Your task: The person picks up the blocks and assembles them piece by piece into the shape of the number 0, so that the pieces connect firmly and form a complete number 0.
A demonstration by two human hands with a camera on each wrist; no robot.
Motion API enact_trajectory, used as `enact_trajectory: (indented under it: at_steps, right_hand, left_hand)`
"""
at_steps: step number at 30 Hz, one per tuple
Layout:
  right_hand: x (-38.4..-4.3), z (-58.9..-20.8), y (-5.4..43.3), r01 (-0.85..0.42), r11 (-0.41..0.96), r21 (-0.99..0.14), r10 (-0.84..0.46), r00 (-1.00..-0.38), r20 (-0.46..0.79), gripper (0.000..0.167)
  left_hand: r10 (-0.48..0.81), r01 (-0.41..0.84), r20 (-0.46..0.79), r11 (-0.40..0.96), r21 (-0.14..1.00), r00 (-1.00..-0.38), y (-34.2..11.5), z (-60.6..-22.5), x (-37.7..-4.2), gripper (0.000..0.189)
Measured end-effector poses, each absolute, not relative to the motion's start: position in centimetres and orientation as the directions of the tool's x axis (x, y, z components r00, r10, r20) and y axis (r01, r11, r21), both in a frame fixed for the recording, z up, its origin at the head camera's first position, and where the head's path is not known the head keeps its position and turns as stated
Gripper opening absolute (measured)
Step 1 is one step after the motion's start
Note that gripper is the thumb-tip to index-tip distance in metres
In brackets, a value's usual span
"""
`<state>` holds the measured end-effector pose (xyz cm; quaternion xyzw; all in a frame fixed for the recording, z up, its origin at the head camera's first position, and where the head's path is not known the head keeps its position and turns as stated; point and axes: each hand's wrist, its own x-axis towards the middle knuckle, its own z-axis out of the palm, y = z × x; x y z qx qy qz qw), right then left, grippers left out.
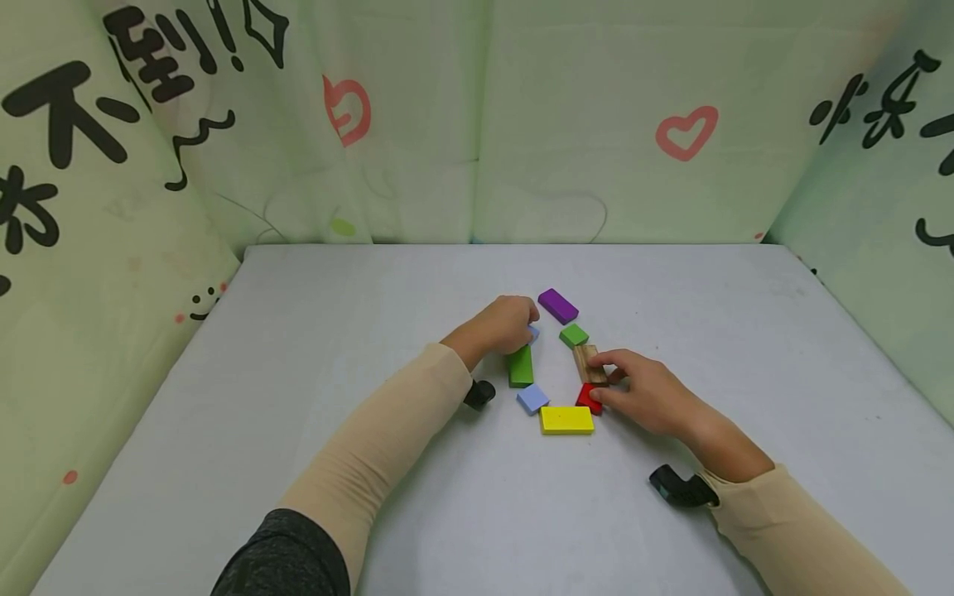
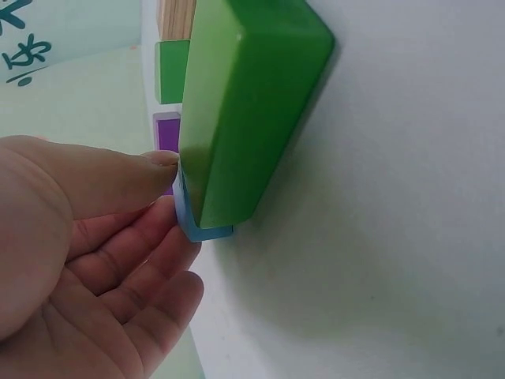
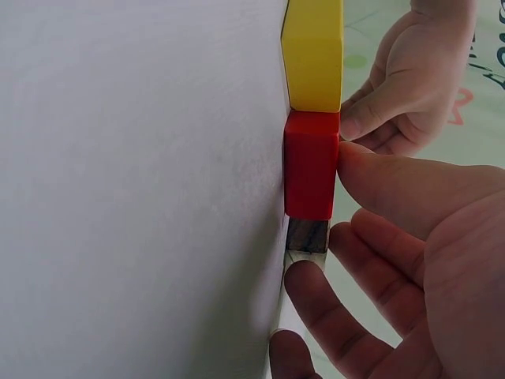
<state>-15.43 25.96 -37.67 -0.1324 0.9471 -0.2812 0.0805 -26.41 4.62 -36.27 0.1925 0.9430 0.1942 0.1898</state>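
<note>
In the head view, small coloured blocks form a ring on the table. My left hand (image 1: 507,321) pinches a light blue block (image 2: 203,234) between thumb and fingers, just beyond the long green block (image 1: 521,367); the hand mostly covers it from above. My right hand (image 1: 647,389) has its thumb against the red block (image 3: 312,164) and its fingers beside the wooden block (image 1: 586,362), touching both loosely. A yellow block (image 1: 567,420) lies at the near side, touching red in the right wrist view. A second light blue block (image 1: 532,399) sits at its left.
A small green block (image 1: 574,335) and a purple block (image 1: 558,305) continue the ring's far right side. The white table (image 1: 335,298) reaches back to a pale green curtain (image 1: 581,124) with printed marks, which also hangs at both sides.
</note>
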Motion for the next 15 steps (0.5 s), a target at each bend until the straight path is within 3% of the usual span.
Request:
enact_trajectory:
  at_steps: [15]
  right_hand:
    - [-15.35,-37.59,25.84,-0.197,0.812,-0.549,-0.29,-0.953,-0.087,0.048]
  left_hand:
    - [0.418,0.249,-0.307,0.85,0.465,-0.855,4.65,-36.17,-26.34,0.036]
